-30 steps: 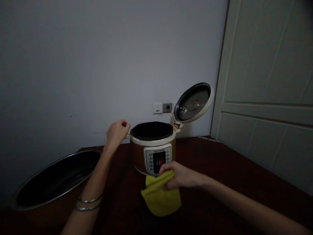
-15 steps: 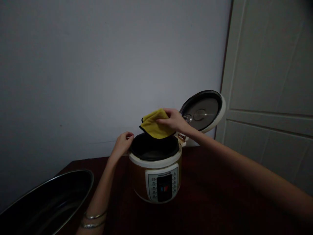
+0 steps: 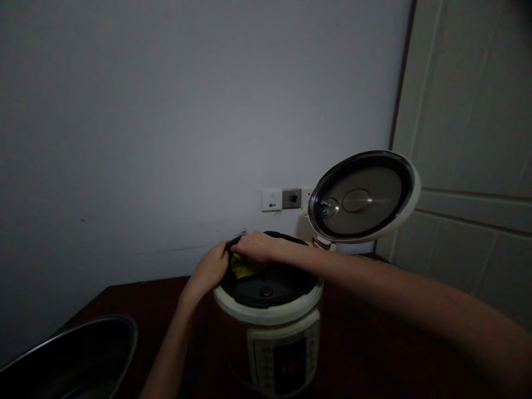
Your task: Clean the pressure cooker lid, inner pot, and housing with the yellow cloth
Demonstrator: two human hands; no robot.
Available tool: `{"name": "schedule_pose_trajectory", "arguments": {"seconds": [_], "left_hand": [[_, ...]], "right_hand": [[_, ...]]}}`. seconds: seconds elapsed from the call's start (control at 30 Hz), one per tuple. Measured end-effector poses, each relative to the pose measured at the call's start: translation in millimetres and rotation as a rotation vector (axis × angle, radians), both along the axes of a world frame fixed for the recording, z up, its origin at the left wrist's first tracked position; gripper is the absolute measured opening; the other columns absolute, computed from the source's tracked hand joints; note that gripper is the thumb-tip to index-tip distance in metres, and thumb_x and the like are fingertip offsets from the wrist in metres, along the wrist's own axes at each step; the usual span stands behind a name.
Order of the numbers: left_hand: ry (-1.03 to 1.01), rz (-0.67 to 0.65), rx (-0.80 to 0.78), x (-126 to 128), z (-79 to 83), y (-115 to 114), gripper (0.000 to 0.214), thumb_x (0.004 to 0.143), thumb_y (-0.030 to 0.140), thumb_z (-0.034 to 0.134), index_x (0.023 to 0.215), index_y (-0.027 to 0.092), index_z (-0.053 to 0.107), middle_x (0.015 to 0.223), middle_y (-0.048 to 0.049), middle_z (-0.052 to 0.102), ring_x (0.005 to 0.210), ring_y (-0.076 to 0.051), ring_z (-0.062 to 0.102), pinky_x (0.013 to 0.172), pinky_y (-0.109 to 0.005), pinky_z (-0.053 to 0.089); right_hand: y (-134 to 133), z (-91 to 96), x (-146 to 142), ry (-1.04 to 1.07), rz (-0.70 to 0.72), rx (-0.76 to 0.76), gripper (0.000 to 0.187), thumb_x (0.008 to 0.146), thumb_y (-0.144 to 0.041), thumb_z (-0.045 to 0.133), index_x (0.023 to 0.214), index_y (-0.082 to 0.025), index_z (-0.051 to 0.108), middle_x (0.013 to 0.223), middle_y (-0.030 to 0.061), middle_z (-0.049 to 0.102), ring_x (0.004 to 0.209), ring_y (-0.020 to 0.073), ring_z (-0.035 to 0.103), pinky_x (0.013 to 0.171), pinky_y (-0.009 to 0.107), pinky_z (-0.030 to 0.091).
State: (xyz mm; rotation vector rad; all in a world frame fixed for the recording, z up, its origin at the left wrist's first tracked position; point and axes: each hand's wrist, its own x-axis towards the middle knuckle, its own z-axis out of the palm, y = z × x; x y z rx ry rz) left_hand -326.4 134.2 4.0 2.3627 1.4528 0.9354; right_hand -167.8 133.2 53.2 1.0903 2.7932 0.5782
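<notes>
An electric pressure cooker (image 3: 270, 316) stands on the table with its control panel towards me and its lid (image 3: 369, 205) swung up to the right. Its dark inside shows a round button-like part at the bottom. My left hand (image 3: 210, 269) grips the cooker's left rim, fingertips over the edge. Inside the opening, at the far left wall, my right hand (image 3: 254, 247) is closed on a yellow cloth (image 3: 245, 268) pressed against the inner side. Part of the cloth is hidden under the fingers.
A dark inner pot (image 3: 75, 360) with a shiny rim lies at the lower left on the dark red table (image 3: 145, 293). Wall sockets (image 3: 272, 199) sit on the grey wall behind the cooker. A pale panelled door (image 3: 465, 138) is at the right.
My right hand has brought the yellow cloth down from above the cooker into its left inner side. The view has tilted and moved closer, bringing the sockets into sight.
</notes>
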Motion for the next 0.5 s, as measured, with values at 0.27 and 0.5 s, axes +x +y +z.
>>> {"name": "schedule_pose_trajectory", "arguments": {"seconds": [0.27, 0.5], "left_hand": [[0.067, 0.062, -0.013, 5, 3.6, -8, 0.04, 0.086, 0.02, 0.033, 0.12, 0.012, 0.054, 0.124, -0.0138, 0.059, 0.114, -0.023, 0.054, 0.099, -0.035, 0.037], [0.171, 0.098, 0.016, 9, 10.1, -17, 0.044, 0.087, 0.023, 0.034, 0.125, 0.008, 0.051, 0.125, -0.0156, 0.058, 0.115, -0.025, 0.054, 0.098, -0.036, 0.038]], "right_hand": [[-3, -3.7, 20, -0.101, -0.046, 0.085, 0.027, 0.09, -0.016, 0.041, 0.104, -0.013, 0.064, 0.089, 0.0152, 0.069, 0.087, 0.0243, 0.066, 0.068, 0.032, 0.049], [-9, -19.0, 35, -0.07, -0.321, -0.369, 0.038, 0.073, -0.034, 0.061, 0.101, -0.008, 0.068, 0.095, 0.0158, 0.069, 0.077, 0.0253, 0.066, 0.053, 0.027, 0.046]]}}
